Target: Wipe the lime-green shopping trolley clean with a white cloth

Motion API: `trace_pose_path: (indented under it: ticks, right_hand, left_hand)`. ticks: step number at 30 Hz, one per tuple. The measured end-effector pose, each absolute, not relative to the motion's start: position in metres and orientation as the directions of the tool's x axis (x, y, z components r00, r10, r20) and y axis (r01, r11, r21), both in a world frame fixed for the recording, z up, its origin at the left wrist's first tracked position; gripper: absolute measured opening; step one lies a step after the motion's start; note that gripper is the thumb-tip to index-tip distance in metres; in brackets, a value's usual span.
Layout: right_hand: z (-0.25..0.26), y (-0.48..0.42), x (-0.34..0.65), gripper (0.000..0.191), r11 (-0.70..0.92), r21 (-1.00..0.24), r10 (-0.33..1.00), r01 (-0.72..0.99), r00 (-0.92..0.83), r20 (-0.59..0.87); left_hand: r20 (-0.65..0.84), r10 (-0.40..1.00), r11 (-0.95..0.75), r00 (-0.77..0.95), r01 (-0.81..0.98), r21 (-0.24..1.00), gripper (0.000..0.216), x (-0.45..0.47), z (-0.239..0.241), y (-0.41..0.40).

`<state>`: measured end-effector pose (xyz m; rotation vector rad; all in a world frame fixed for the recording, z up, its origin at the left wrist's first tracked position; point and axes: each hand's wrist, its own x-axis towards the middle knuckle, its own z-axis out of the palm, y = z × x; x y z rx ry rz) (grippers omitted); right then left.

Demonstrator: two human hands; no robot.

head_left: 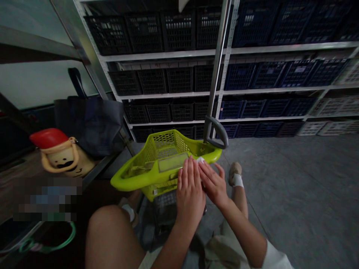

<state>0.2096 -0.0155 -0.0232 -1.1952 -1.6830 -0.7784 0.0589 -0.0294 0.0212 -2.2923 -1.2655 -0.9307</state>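
A lime-green shopping cart basket (134, 182) stands right in front of my knees, with a thick rounded handle rim and a pale panel (174, 162) set in it. My left hand (190, 186) lies flat, fingers stretched side by side, with its tips at the rim just right of the panel. Beside it, my right hand (214, 183) reaches to the same rim, thumb apart from the fingers. A small white piece (200, 160), perhaps tissue or cloth, shows at the right fingertips. Most of it is hidden under the fingers.
A metal pole (215, 71) with a grey loop handle (220, 132) rises at the basket's right corner. Shelves of dark crates (179, 79) line the back. On the left are a dark bag (92, 123), a red-capped figure (66, 158) and a green cord (63, 243).
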Motion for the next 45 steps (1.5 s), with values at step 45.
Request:
trace_pose_path:
  ticks: [45]
  right_hand:
    - [-0.0185,-0.0140,0.2095,0.071,0.274,-0.081,0.315,0.958,-0.010,0.949]
  left_hand:
    - [0.714,0.586,-0.538,0.384,0.843,-0.011,0.070,0.0591,0.0194,-0.0291]
